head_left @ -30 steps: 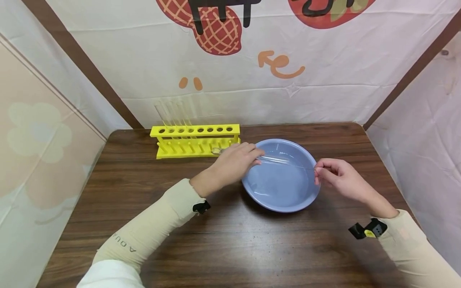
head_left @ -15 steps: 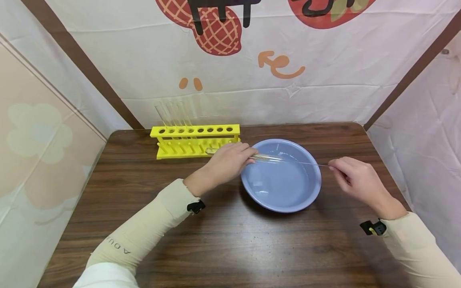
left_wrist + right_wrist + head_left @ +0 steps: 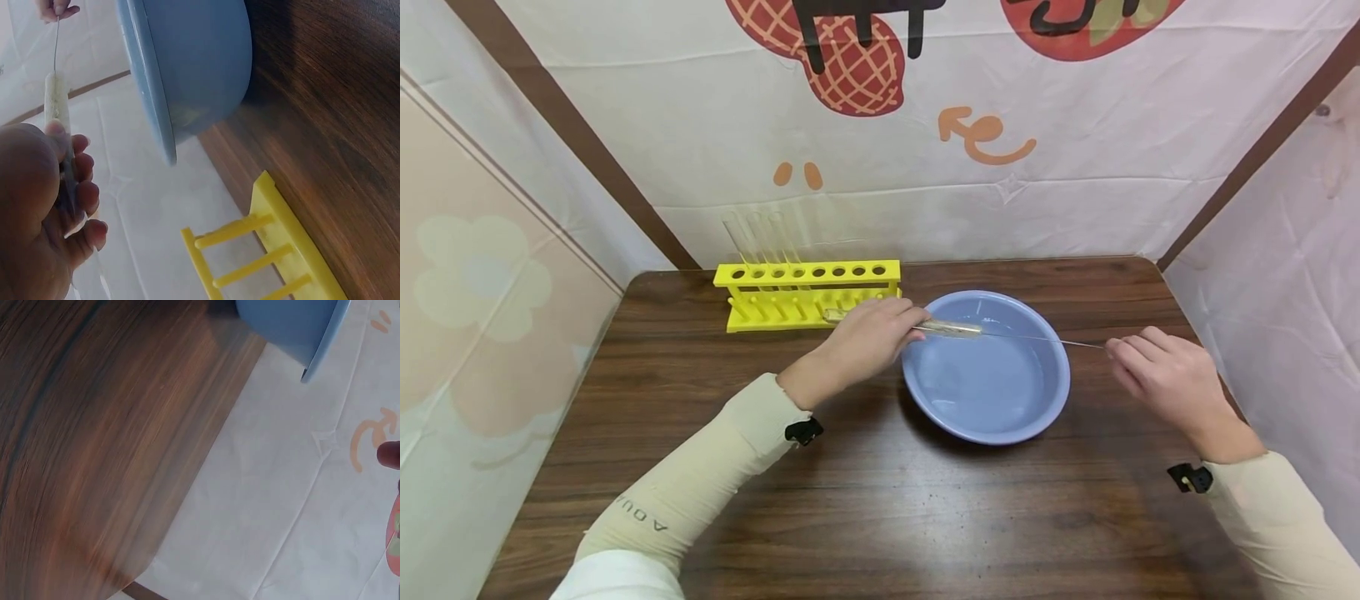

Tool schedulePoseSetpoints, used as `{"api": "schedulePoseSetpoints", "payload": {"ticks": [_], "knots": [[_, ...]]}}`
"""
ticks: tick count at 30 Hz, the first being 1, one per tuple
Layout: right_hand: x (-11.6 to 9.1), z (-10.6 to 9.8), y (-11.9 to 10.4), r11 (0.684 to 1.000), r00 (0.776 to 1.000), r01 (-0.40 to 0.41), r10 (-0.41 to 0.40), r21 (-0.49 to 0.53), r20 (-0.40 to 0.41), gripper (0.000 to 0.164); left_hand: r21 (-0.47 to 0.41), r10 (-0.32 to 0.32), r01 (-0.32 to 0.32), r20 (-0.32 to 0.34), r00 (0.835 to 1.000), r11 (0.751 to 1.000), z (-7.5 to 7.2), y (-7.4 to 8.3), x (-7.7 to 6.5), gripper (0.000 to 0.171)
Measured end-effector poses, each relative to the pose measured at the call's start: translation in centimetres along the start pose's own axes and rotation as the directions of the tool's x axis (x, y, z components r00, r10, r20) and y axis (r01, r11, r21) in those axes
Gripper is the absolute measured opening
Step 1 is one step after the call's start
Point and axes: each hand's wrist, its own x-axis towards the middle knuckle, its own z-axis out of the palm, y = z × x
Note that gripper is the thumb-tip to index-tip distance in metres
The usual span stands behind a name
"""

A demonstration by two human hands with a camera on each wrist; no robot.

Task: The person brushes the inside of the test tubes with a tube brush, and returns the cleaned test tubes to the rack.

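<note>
My left hand (image 3: 874, 337) grips a clear glass test tube (image 3: 834, 316), lying nearly level over the left rim of a blue basin (image 3: 1057, 375). Pale bristles of a test tube brush (image 3: 958, 330) show inside the tube near its mouth. The brush's thin wire handle (image 3: 56, 47) runs out rightward across the basin. At its far end, my right hand (image 3: 1172, 379) pinches the wire, to the right of the basin. Only a fingertip (image 3: 390, 454) of that hand appears in the right wrist view. Curled left fingers hide the tube's middle.
A yellow test tube rack (image 3: 807, 272) stands at the back left, just behind the left hand. Clear test tubes (image 3: 742, 240) stand in its left holes. The basin appears to hold water. White printed cloth (image 3: 1075, 217) hangs behind the wooden table (image 3: 925, 517).
My right hand has moved right, drawing the brush wire farther out of the test tube. Bristles now show near the tube's mouth. The left hand has shifted slightly left with the tube.
</note>
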Motion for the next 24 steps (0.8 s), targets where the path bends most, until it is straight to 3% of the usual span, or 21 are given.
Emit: {"api": "schedulePoseSetpoints", "payload": {"ticks": [4, 13, 24], "knots": [[0.13, -0.16, 0.15, 1.000, 0.998, 0.012, -0.013, -0.018, -0.057, 0.024, -0.002, -0.004, 0.004, -0.003, 1.000, 1.000, -0.15, -0.03, -0.14, 0.030], [-0.68, -0.61, 0.57, 0.999, 0.997, 0.029, -0.032, -0.042, -0.069, 0.025, -0.009, -0.021, 0.021, 0.009, 1.000, 1.000, -0.01, -0.65, -0.67, 0.028], [-0.79, -0.60, 0.99, 0.994, 0.973, 0.052, -0.073, -0.099, -0.220, 0.026, -0.049, -0.029, 0.031, 0.038, 0.999, 0.998, -0.37, -0.77, -0.89, 0.028]]}}
